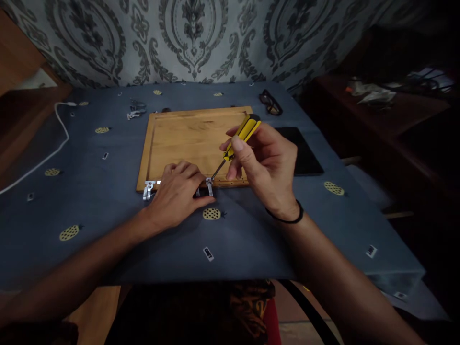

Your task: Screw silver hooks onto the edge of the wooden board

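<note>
My right hand (pixel 271 165) is closed around the yellow and black handle of a screwdriver (pixel 244 134). The screwdriver slants down to the left, its tip at a silver metal hinge (pixel 209 183) on the front edge of a framed wooden panel (pixel 194 139). My left hand (pixel 179 189) lies over that same edge, closed, with index finger and thumb about the hinge; its fingertips are partly hidden. Left of it, a second silver hinge (pixel 147 189) sits at the panel's front left corner.
Loose metal hinges (pixel 135 110) lie behind the panel's left corner. Eyeglasses (pixel 270 102) rest at the back right, and a flat black tablet-like slab (pixel 304 151) lies right of the panel. A white cable (pixel 63 127) crosses the blue tablecloth (pixel 118 211) at left.
</note>
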The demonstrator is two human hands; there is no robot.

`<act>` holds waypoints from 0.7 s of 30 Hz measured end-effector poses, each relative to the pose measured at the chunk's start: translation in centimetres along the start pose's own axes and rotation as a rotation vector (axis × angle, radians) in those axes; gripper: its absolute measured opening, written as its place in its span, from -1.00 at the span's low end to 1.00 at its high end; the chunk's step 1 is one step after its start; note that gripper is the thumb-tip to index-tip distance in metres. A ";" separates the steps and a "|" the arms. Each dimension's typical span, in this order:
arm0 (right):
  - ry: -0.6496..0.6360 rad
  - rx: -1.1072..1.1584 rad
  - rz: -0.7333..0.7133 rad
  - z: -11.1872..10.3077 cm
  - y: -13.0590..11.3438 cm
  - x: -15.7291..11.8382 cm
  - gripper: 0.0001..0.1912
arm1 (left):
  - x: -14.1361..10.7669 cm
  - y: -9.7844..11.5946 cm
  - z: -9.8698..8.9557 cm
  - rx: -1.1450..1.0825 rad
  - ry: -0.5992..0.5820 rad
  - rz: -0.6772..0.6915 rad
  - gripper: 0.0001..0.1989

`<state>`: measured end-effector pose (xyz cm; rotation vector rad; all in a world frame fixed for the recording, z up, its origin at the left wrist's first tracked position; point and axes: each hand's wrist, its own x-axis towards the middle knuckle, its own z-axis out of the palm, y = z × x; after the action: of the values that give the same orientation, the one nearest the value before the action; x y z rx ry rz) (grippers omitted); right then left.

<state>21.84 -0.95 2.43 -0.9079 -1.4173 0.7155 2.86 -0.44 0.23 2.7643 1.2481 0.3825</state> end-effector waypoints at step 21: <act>-0.098 0.086 0.109 0.6 0.5 -0.4 -0.63 | -0.1 0.0 0.0 0.007 0.010 0.015 -0.68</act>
<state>21.30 -1.02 1.79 -0.8974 -1.4196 0.9070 2.82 -0.50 0.23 2.7819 1.2340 0.3944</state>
